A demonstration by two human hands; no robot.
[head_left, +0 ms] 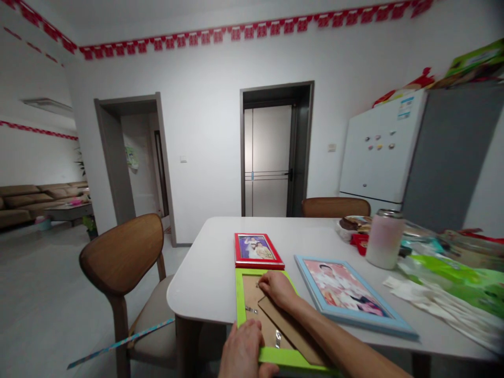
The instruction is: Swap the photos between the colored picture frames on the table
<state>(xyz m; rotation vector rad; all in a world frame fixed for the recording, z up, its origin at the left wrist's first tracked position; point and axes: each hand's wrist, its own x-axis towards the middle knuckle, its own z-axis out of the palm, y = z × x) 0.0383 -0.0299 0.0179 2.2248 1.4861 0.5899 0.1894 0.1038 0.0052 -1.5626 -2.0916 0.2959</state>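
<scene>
A lime-green picture frame [241, 294] lies face down at the near table edge, its brown backing board [268, 328] and folded stand [289, 331] uppermost. My left hand [242, 349] grips the lower left of this frame, fingers over its border. Over the upper part of the backing, my right hand [277, 289] is closed, its fingertips curled at a small metal clip [257, 285]. Two more metal clips show, a left one [251, 310] and a lower one [278, 338]. My right forearm covers the frame's right side. Beyond it sits a red picture frame [260, 250], photo up.
Right of my arm lies a light-blue picture frame [354, 294], photo up. Farther right are a pink-white bottle [386, 239], white gloves [429, 302] and green packaging [452, 270]. Wooden chairs stand left [126, 257] and behind the white table [205, 283].
</scene>
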